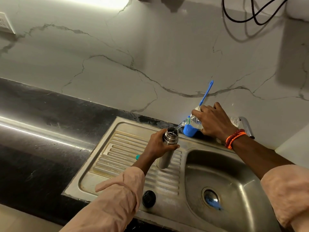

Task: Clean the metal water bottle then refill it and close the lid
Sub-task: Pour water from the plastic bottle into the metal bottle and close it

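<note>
Marble-veined wall tiles (150, 47) rise behind a dark counter (41, 114), into which a steel sink (200, 210) with a ribbed drainboard (133, 168) is set. Below the right hand lies the basin, its drain showing something blue.

Over the drainboard the left hand (158, 144) wraps its fingers round the neck of the metal water bottle (166, 148), holding it upright with the mouth open, probably so any spill runs down the ribs to the sink. Just above and to the right, the right hand (212, 121) grips a clear plastic bottle (194, 122), tipped down so a thin stream falls into the metal mouth; refilling looks under way.

Behind that hand stands a blue cup (189, 131) with a blue brush (206, 93) leaning out of it. Near the left sleeve, toward the person, a black lid (148, 198) rests on the drainboard, within reach for closing. A small teal cap (137, 157) lies beside the left wrist.
</note>
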